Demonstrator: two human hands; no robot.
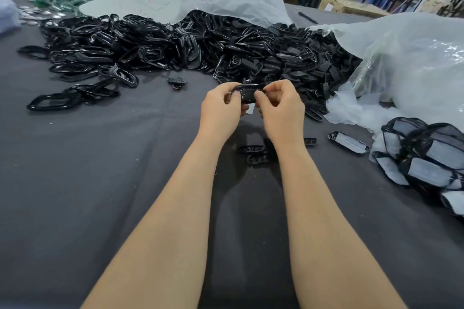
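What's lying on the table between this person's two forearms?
A couple of small black plastic pieces lie there on the dark cloth, as the head view shows.

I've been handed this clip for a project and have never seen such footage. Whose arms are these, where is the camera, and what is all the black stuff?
There is no machine here: a person works with two bare hands. The one picture comes from a wide-angle camera worn on the head, looking forward and down, so both arms reach in from the bottom edge.

The left hand and right hand together hold one black oval frame, fingers curled round its ends, above the table, which is covered in dark cloth.

Beyond the hands lies a frame pile. Right of it, smaller black parts spill from a clear bag. A few loose parts lie below the wrists. At the right sits a heap of grey-covered pieces.
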